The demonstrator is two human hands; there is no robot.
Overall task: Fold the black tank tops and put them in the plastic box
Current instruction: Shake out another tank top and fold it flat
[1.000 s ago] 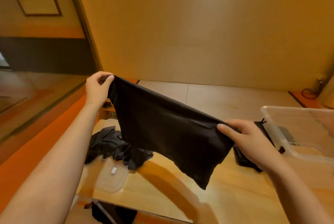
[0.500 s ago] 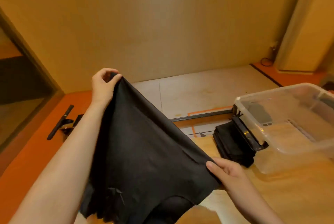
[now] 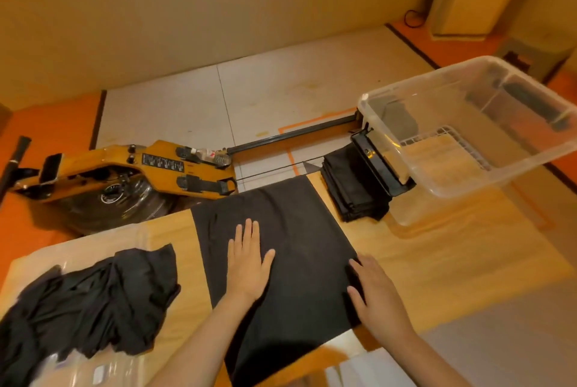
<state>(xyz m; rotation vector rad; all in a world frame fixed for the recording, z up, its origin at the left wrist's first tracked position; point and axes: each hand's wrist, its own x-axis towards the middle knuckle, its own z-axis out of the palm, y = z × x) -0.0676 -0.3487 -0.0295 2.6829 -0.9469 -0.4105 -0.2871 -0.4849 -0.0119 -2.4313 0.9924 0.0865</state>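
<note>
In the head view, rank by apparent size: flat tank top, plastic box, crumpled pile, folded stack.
Largest: flat tank top and plastic box, about alike; the top is nearer the camera, so unranked.
Then: crumpled pile.
Smallest: folded stack.

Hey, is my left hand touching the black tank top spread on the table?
Touching. The head view shows the left hand lying flat, palm down with straight fingers, on the middle of the spread tank top.
</note>
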